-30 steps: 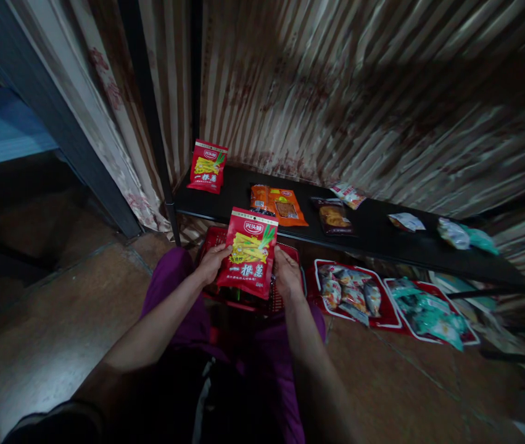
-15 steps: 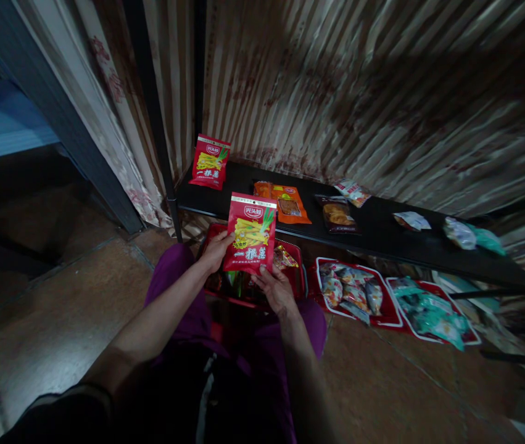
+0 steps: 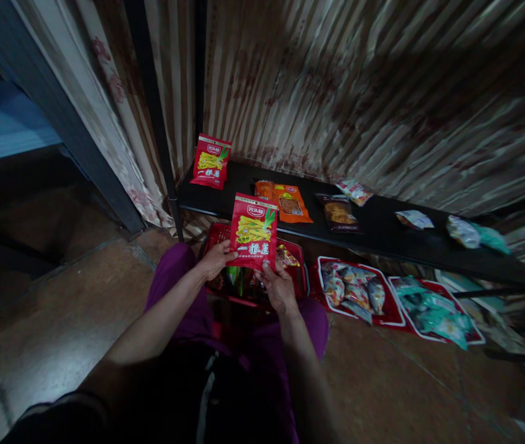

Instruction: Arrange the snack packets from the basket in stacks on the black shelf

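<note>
A red snack bag (image 3: 253,231) with yellow sticks and a green onion printed on it is held upright between my hands, its front facing me. My left hand (image 3: 218,259) grips its lower left edge, the thumb on the front. At the lower right corner my right hand (image 3: 278,285) pinches it. Below the bag, between my knees, is a red basket (image 3: 303,280) with several packets in it, partly covered by the bag and hands. Another red bag of the same print (image 3: 210,161) stands at the left end of the black shelf (image 3: 243,172).
Along the shelf lie an orange packet (image 3: 291,203), a dark brown packet (image 3: 340,214), a white-and-red packet (image 3: 355,191) and smaller bags. On the floor to the right are a basket of fish-shaped packets (image 3: 396,317) and a basket of green packets (image 3: 477,338). A striped curtain (image 3: 299,80) hangs behind.
My left hand has slid down the bag's left edge to its lower corner. The bag has shifted very slightly right; my right hand stays at its lower right corner.
</note>
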Available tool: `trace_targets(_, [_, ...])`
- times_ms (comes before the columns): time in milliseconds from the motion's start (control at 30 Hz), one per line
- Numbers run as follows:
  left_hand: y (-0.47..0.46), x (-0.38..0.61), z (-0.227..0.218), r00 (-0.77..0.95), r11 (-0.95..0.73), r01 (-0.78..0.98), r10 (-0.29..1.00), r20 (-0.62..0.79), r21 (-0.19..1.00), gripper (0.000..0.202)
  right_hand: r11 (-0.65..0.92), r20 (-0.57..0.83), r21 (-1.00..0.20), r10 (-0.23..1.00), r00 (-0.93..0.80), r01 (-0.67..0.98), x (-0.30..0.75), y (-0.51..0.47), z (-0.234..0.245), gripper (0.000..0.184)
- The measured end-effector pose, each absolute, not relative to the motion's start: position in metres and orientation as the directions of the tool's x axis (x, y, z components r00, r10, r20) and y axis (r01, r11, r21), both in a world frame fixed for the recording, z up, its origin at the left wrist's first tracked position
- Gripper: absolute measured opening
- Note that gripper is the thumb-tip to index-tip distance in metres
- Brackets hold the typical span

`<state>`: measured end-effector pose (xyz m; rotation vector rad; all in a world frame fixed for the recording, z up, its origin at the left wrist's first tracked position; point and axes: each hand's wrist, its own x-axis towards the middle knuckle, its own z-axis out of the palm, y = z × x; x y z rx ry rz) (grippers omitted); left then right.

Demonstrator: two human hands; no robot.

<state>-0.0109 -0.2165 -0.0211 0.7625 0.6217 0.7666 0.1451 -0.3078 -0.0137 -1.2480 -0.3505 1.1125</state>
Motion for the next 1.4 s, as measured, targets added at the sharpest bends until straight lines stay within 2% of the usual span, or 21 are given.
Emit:
trace_targets(300, [-0.214,-0.010,-0.024,0.506,0.445,-0.390,0.835,-0.216,0.806,0.040,-0.092,-0.319,-0.879,0.842,0.435,-0.467,0.143,-0.307,-0.008,0.040])
trace_targets(433, [-0.215,-0.011,-0.020,0.492,0.435,-0.398,0.844,-0.212,0.808,0.037,-0.093,-0.310,-0.880,0.855,0.415,-0.466,0.144,-0.308,-0.009,0.034])
trace_targets(600, [-0.217,-0.012,-0.014,0.528,0.467,-0.420,0.823,-0.209,0.778,0.045,-0.079,-0.292,-0.891,0.854,0.431,-0.447,0.147,-0.308,-0.010,0.033])
trace_targets(733, [-0.218,-0.008,-0.015,0.510,0.441,-0.412,0.837,-0.199,0.798,0.049,-0.074,-0.288,-0.897,0.845,0.450,-0.436,0.146,-0.309,-0.010,0.035])
trace_targets(1000, [-0.222,-0.003,-0.023,0.461,0.415,-0.426,0.864,-0.201,0.804,0.051,-0.060,-0.297,-0.878,0.846,0.443,-0.474,0.142,-0.307,-0.011,0.032])
trace_targets(1400, [-0.224,-0.005,-0.010,0.465,0.417,-0.452,0.865,-0.190,0.789,0.047,-0.005,-0.276,-0.855,0.851,0.446,-0.519,0.138,-0.305,-0.008,0.031])
